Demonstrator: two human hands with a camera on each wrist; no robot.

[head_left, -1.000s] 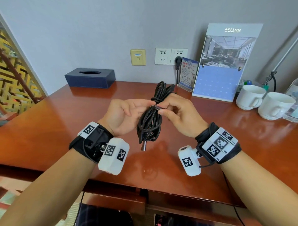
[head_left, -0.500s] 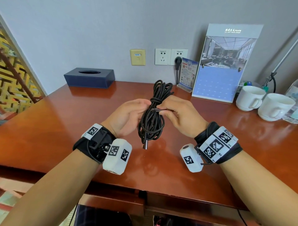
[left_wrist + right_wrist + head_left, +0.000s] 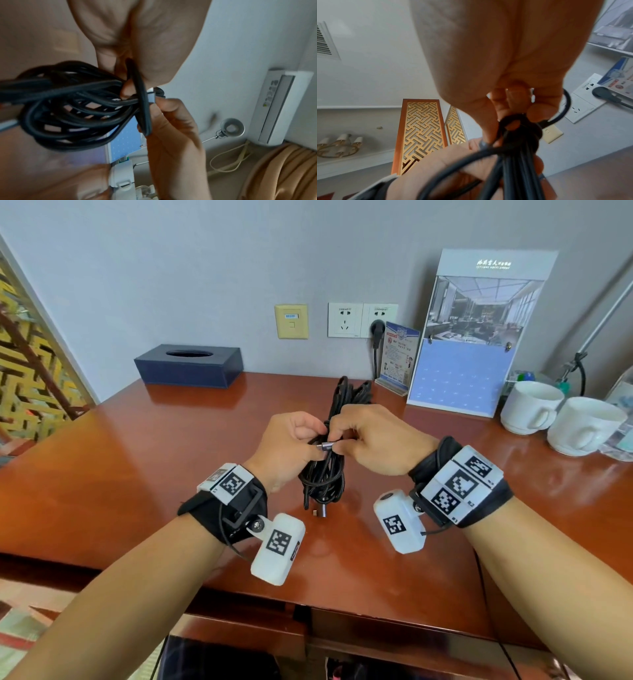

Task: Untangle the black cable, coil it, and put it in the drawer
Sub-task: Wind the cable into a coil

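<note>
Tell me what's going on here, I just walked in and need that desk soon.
A person is bundling a black cable above the wooden desk. The left hand grips the middle of the coil, while the right hand pinches the cable's metal plug at the wrapped waist, seemingly securing that end. The other plug end hangs down near the desk. The cable isn't in a drawer yet.

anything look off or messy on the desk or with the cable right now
Nothing is spilled or damaged. The only untidy thing is the black cable: an uneven bundle held above the desk by the left hand and right hand, one metal plug dangling below.
</note>
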